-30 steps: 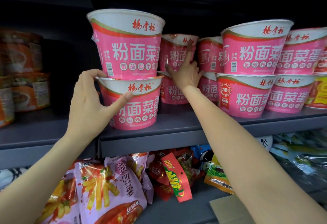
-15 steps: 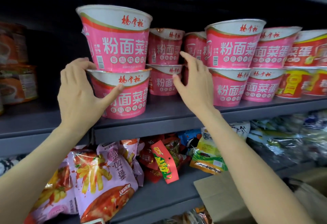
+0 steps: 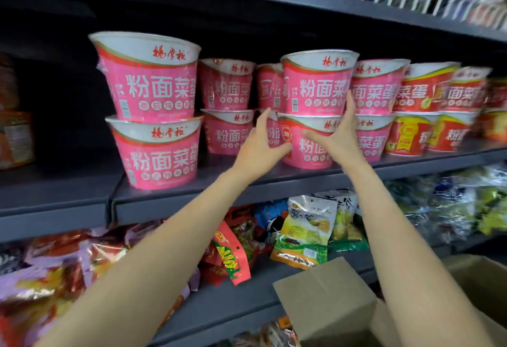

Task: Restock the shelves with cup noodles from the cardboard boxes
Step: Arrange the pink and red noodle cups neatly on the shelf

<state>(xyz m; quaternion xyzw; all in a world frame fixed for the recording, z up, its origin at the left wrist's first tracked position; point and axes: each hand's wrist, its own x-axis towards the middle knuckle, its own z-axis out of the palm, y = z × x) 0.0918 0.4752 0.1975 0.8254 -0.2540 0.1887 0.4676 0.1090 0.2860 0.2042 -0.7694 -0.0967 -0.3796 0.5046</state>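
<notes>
Both hands have left the left stack; now the left hand (image 3: 256, 145) and right hand (image 3: 338, 134), fingers spread, cup the bottom cup (image 3: 307, 152) on the shelf (image 3: 178, 201), maybe to straighten it.

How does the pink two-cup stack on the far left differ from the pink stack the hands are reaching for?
The left stack stands alone near the shelf edge, untouched; the middle stack sits between the left hand and right hand. The left stack's bottom cup shows no seal; the middle stack's bottom cup carries a round red-gold seal. The left stack looks larger, being nearer the camera. Both are pink cups stacked two high with the same lettering.
</notes>
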